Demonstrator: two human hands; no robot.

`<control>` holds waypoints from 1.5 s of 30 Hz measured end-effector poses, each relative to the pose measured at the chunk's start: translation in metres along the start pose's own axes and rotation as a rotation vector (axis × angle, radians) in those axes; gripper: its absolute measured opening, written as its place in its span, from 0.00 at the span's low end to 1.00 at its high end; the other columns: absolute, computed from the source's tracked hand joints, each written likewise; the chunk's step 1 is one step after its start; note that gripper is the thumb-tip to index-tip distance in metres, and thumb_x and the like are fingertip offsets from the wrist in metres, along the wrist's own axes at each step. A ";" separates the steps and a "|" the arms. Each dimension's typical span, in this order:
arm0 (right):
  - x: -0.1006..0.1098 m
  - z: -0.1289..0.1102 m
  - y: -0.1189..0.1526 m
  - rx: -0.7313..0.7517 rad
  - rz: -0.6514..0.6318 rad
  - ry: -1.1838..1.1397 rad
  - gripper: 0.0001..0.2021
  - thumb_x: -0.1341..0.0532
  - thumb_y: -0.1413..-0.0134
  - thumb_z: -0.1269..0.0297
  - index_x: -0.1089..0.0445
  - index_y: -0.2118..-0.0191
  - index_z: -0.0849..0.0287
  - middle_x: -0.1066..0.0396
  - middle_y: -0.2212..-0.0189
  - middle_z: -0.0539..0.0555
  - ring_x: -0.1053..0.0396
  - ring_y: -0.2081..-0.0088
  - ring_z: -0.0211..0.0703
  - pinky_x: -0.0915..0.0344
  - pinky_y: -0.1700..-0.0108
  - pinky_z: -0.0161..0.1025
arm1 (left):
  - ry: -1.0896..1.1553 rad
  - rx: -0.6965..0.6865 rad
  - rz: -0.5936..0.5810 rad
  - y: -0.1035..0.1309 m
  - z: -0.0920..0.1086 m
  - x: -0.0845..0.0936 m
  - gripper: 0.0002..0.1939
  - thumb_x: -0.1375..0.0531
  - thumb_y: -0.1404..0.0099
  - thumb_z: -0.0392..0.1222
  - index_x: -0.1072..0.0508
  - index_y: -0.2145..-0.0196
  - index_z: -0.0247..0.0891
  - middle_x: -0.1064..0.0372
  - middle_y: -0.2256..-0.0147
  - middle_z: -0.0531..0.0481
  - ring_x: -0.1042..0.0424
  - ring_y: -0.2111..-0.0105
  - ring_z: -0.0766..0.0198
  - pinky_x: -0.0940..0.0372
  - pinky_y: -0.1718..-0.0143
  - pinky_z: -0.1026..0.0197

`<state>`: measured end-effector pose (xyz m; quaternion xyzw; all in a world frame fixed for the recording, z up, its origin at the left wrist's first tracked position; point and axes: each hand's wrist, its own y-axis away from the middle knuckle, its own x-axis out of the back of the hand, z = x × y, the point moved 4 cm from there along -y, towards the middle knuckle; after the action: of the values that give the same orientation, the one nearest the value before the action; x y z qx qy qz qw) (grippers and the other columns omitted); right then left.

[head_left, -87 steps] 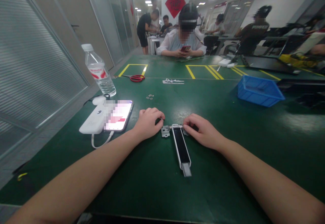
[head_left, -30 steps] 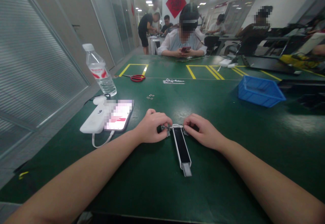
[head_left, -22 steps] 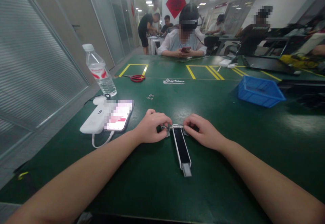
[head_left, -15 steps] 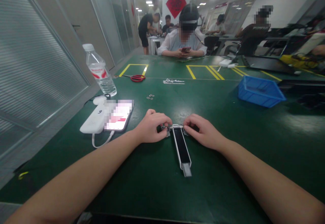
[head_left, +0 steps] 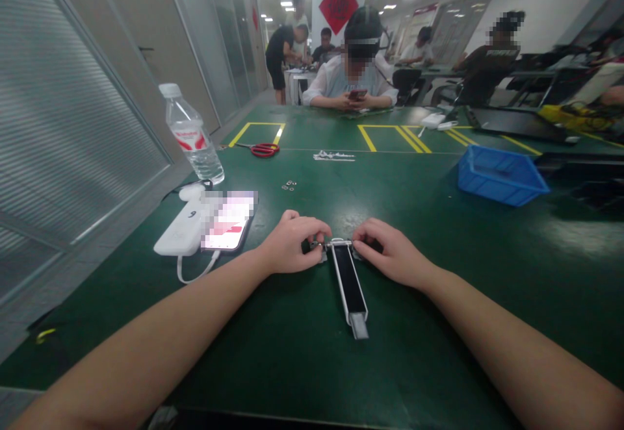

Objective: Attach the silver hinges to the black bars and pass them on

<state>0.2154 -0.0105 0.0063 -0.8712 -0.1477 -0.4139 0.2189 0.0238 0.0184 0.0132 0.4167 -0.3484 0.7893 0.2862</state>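
Observation:
A long, narrow white-framed device with a black face (head_left: 349, 280) lies on the green table, its near end carrying a flat grey tab (head_left: 359, 327). Across its far end runs a thin silvery crosspiece (head_left: 340, 243). My left hand (head_left: 294, 243) is closed at the left end of this crosspiece, thumb and fingers pinching a small metal part there. At the opposite end my right hand (head_left: 388, 251) is closed too, fingertips against the crosspiece. My fingers partly hide small grey pieces at both ends.
Small metal rings (head_left: 289, 186) lie beyond my left hand, with white strips (head_left: 334, 156) and red-handled scissors (head_left: 265, 150) farther back. At left are a phone (head_left: 234, 219), white power bank (head_left: 178, 228) and water bottle (head_left: 195, 141). A blue bin (head_left: 502, 180) stands right; a person (head_left: 353, 79) sits opposite.

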 end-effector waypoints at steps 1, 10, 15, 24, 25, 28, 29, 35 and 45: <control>0.000 0.000 0.000 -0.002 -0.001 0.001 0.05 0.46 0.40 0.66 0.33 0.66 0.58 0.34 0.69 0.53 0.37 0.67 0.41 0.40 0.64 0.40 | -0.001 0.001 0.003 0.000 0.000 0.000 0.12 0.46 0.43 0.37 0.31 0.60 0.40 0.28 0.68 0.54 0.30 0.66 0.63 0.50 0.57 0.56; -0.001 0.001 0.000 0.003 0.008 0.006 0.04 0.45 0.40 0.67 0.34 0.66 0.58 0.34 0.69 0.53 0.37 0.67 0.41 0.39 0.63 0.40 | -0.122 0.070 0.005 -0.002 0.000 0.001 0.05 0.43 0.44 0.42 0.34 0.69 0.38 0.32 0.68 0.54 0.34 0.65 0.62 0.51 0.60 0.56; 0.000 0.001 0.000 0.000 0.001 0.007 0.04 0.45 0.40 0.66 0.34 0.66 0.57 0.34 0.69 0.53 0.37 0.67 0.41 0.39 0.63 0.40 | -0.121 0.064 -0.002 -0.003 -0.001 0.001 0.05 0.44 0.44 0.41 0.35 0.71 0.38 0.33 0.69 0.53 0.35 0.65 0.61 0.51 0.60 0.55; 0.000 0.000 0.000 0.001 0.005 -0.008 0.05 0.45 0.40 0.67 0.33 0.66 0.58 0.34 0.69 0.53 0.37 0.67 0.42 0.40 0.63 0.40 | -0.105 0.045 0.009 -0.002 -0.001 0.001 0.04 0.45 0.42 0.41 0.34 0.71 0.38 0.32 0.70 0.54 0.34 0.66 0.62 0.51 0.60 0.55; 0.000 0.000 0.000 0.000 0.005 -0.010 0.05 0.45 0.40 0.67 0.33 0.66 0.58 0.34 0.69 0.53 0.37 0.67 0.42 0.40 0.64 0.40 | -0.106 0.044 0.010 -0.002 -0.001 0.001 0.04 0.45 0.42 0.41 0.34 0.71 0.38 0.32 0.70 0.54 0.34 0.66 0.62 0.51 0.60 0.55; 0.000 -0.001 0.000 -0.003 0.006 -0.008 0.05 0.45 0.40 0.67 0.33 0.66 0.58 0.34 0.69 0.54 0.37 0.67 0.42 0.40 0.64 0.40 | -0.103 0.036 0.018 -0.002 -0.001 0.001 0.04 0.45 0.43 0.41 0.34 0.71 0.38 0.32 0.70 0.54 0.33 0.66 0.62 0.51 0.60 0.55; 0.000 -0.001 0.000 -0.004 0.006 -0.006 0.05 0.45 0.40 0.67 0.33 0.66 0.58 0.34 0.69 0.54 0.37 0.67 0.42 0.40 0.64 0.40 | -0.101 0.033 0.023 -0.002 -0.001 0.001 0.04 0.44 0.43 0.40 0.34 0.71 0.38 0.32 0.70 0.54 0.33 0.66 0.62 0.51 0.60 0.56; 0.000 0.000 0.000 0.003 0.003 0.000 0.05 0.45 0.40 0.68 0.33 0.66 0.58 0.34 0.69 0.53 0.36 0.67 0.41 0.40 0.64 0.39 | -0.080 0.031 0.009 -0.002 -0.001 0.000 0.04 0.44 0.44 0.41 0.34 0.71 0.38 0.32 0.72 0.55 0.34 0.68 0.64 0.51 0.59 0.56; 0.000 0.000 -0.001 -0.001 -0.009 -0.004 0.05 0.45 0.40 0.67 0.33 0.66 0.58 0.34 0.69 0.54 0.37 0.67 0.41 0.39 0.64 0.40 | -0.044 -0.010 0.031 -0.001 0.001 0.002 0.05 0.45 0.43 0.41 0.32 0.70 0.38 0.32 0.73 0.55 0.33 0.69 0.64 0.51 0.59 0.56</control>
<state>0.2151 -0.0097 0.0063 -0.8713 -0.1520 -0.4135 0.2162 0.0244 0.0189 0.0154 0.4269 -0.3652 0.7825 0.2684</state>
